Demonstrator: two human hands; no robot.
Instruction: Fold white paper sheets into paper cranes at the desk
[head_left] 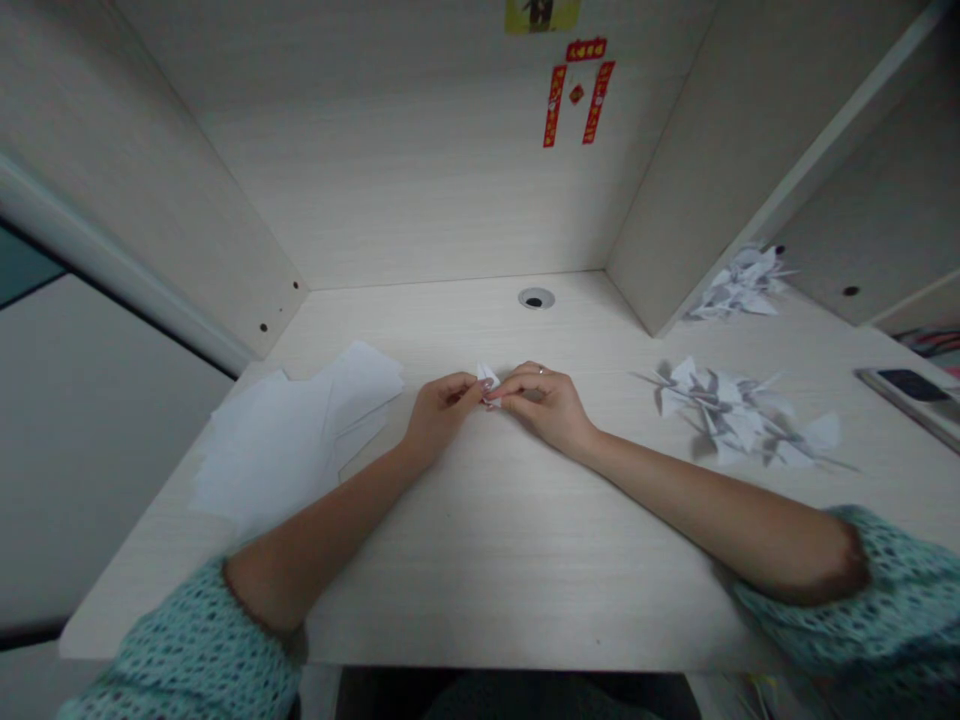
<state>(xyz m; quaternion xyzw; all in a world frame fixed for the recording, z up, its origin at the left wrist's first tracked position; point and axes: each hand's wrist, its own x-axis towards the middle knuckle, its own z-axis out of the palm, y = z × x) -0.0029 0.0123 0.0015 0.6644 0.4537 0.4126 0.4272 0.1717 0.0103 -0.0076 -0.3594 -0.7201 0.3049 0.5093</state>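
Observation:
A small folded piece of white paper (486, 375) is pinched between both hands, above the middle of the pale desk (480, 560). My left hand (448, 408) grips its left side with thumb and fingers. From the right, my right hand (546, 402) pinches its lower edge, a ring on one finger. The fingertips cover much of the paper, so its full shape is hidden. Left of my left hand lies a spread stack of white paper sheets (277, 440). Over to the right sits a loose group of folded white paper cranes (727, 410).
A second pile of paper cranes (742, 283) lies beyond the upright panel (697, 170). At the right edge rests a phone (911, 395). A round cable hole (536, 298) is set near the back wall, which carries red stickers (553, 105).

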